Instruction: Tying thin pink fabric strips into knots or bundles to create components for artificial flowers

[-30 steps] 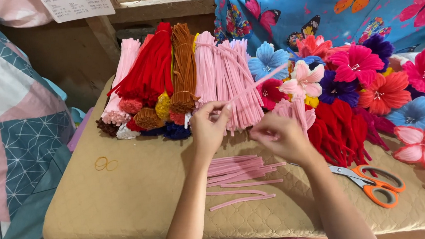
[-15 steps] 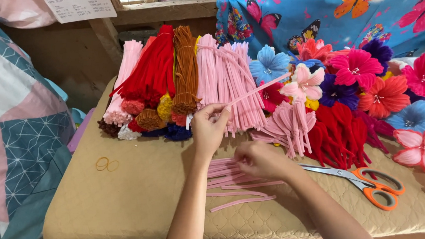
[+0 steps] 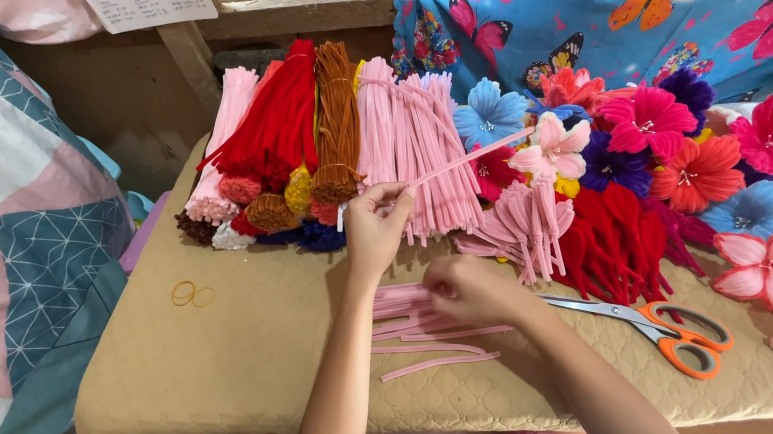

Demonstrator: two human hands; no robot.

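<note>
My left hand is raised over the padded tan table and pinches one end of a long pink pipe cleaner that slants up to the right. My right hand is lower, resting on a small heap of cut pink pipe-cleaner pieces near the front; its fingers curl over them, and I cannot see whether it grips one. A bunch of folded pink petal loops lies just right of my hands.
Bundles of pipe cleaners in pale pink, red and brown lie at the back. Finished flowers in several colours fill the right side. Orange-handled scissors lie front right. Two rubber bands sit left.
My right hand has let go of the long pink pipe cleaner and dropped down to the heap of cut pieces. My left hand has stayed where it was, holding the long one.
</note>
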